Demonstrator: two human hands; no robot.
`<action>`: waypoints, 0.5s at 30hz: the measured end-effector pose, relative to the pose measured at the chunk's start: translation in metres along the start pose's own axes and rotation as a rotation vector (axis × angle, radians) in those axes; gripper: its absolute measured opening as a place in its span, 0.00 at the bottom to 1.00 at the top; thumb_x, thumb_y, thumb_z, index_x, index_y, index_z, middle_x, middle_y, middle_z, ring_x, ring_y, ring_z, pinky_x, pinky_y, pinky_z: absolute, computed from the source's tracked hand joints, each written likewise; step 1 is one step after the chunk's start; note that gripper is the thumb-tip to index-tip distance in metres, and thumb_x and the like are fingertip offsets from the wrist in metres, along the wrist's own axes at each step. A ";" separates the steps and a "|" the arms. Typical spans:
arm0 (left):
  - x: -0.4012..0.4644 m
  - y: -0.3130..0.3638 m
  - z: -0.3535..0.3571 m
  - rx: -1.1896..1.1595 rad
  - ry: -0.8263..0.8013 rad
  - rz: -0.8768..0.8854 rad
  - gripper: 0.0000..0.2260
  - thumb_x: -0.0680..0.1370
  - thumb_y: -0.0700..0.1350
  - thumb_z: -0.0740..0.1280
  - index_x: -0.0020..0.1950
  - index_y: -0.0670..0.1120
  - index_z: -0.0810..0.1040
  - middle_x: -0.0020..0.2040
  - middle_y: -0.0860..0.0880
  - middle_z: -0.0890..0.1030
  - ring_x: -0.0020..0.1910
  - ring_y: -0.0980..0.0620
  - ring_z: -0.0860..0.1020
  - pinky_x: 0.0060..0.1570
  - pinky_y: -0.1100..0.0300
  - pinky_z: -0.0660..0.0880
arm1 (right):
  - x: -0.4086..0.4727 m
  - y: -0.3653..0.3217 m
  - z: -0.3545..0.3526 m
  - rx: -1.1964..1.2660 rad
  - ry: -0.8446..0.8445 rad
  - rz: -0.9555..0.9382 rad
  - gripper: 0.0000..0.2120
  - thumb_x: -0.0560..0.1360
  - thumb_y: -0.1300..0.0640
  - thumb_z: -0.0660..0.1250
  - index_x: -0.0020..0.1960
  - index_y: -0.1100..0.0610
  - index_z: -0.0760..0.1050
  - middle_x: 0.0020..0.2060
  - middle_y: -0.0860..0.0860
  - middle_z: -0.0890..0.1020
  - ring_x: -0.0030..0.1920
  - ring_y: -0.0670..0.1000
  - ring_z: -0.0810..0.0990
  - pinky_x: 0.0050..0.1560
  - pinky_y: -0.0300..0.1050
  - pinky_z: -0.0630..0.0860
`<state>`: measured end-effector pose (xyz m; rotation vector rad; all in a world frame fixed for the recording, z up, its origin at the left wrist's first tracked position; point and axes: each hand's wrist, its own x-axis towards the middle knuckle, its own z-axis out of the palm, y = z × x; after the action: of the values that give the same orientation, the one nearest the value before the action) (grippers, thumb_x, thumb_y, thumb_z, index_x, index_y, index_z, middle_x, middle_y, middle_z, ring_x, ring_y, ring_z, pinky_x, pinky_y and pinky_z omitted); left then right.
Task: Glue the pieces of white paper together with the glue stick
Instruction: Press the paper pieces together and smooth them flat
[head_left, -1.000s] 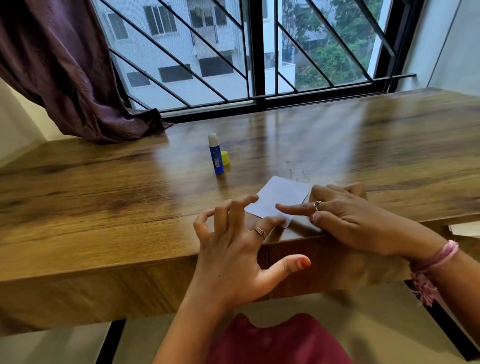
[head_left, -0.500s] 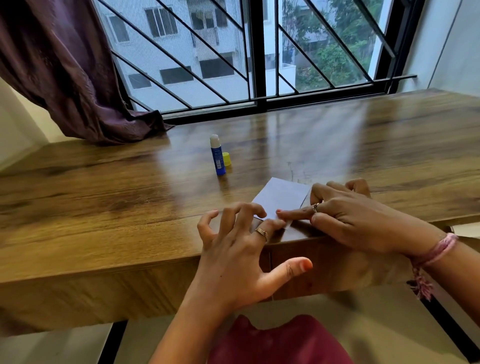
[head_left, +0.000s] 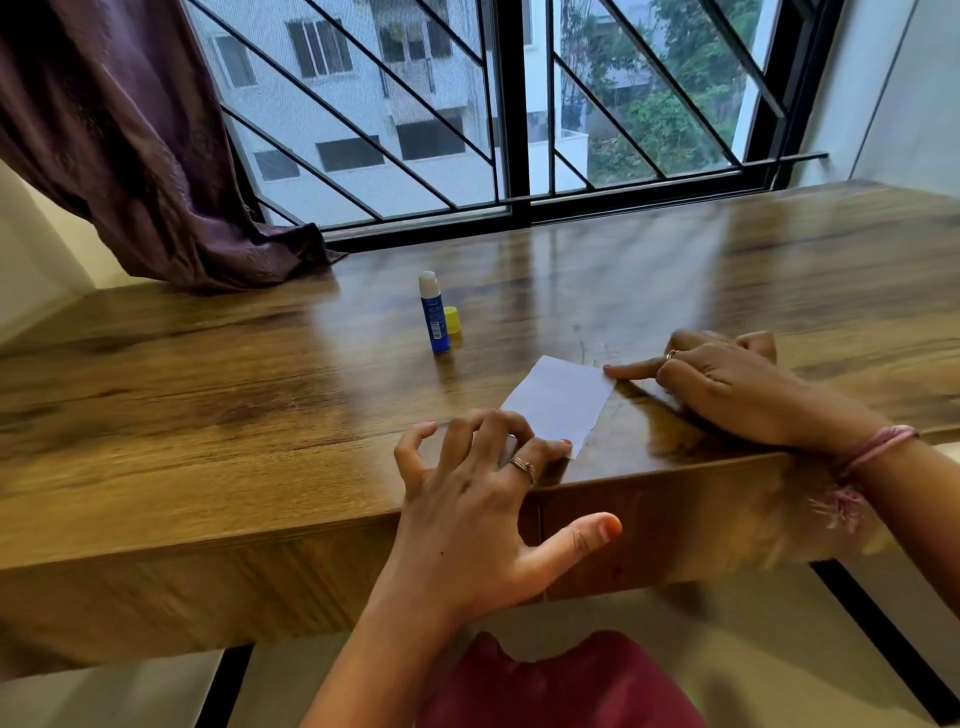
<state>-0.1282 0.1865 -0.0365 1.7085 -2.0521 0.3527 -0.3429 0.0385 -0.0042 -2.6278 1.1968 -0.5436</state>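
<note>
A small white paper (head_left: 558, 399) lies flat near the front edge of the wooden table (head_left: 208, 415). My left hand (head_left: 478, 493) rests at the paper's near corner, one fingertip pressing it down, the other fingers curled and the thumb hanging off the edge. My right hand (head_left: 727, 384) lies to the right, its index finger pointing left and touching the paper's far right corner. A blue glue stick (head_left: 432, 314) stands uncapped behind the paper, with its yellow cap (head_left: 452, 319) beside it. Whether a second sheet lies underneath cannot be seen.
A purple curtain (head_left: 130, 156) drapes onto the table's back left corner. A barred window (head_left: 509, 130) runs along the back edge. A white wall (head_left: 909, 88) closes the right side. My red-clothed lap (head_left: 561, 686) shows below the table's edge.
My right hand has slid to the right, so its index finger now touches the paper's right corner and more of the sheet shows. My left hand stays at the near corner.
</note>
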 end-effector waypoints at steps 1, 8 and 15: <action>0.000 0.000 0.000 0.000 0.002 0.000 0.29 0.72 0.75 0.50 0.59 0.60 0.77 0.56 0.58 0.72 0.61 0.56 0.67 0.62 0.46 0.53 | 0.001 0.000 0.000 0.031 0.007 0.017 0.21 0.72 0.41 0.41 0.40 0.21 0.69 0.39 0.44 0.71 0.47 0.44 0.71 0.52 0.51 0.59; -0.001 0.000 0.000 -0.012 0.018 0.002 0.28 0.71 0.75 0.51 0.59 0.61 0.76 0.55 0.58 0.72 0.59 0.58 0.68 0.62 0.45 0.56 | -0.010 -0.033 0.013 -0.012 -0.099 -0.141 0.23 0.72 0.38 0.39 0.64 0.21 0.53 0.46 0.39 0.64 0.54 0.35 0.61 0.56 0.44 0.51; -0.003 0.000 -0.003 -0.020 0.000 0.004 0.28 0.71 0.75 0.52 0.60 0.61 0.76 0.56 0.58 0.73 0.58 0.57 0.73 0.63 0.45 0.55 | -0.007 -0.042 0.024 -0.292 -0.095 -0.208 0.28 0.73 0.40 0.36 0.61 0.32 0.70 0.48 0.43 0.59 0.53 0.41 0.57 0.58 0.44 0.46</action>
<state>-0.1273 0.1902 -0.0355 1.6928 -2.0521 0.3326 -0.3080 0.0719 -0.0138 -3.0091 1.0512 -0.2895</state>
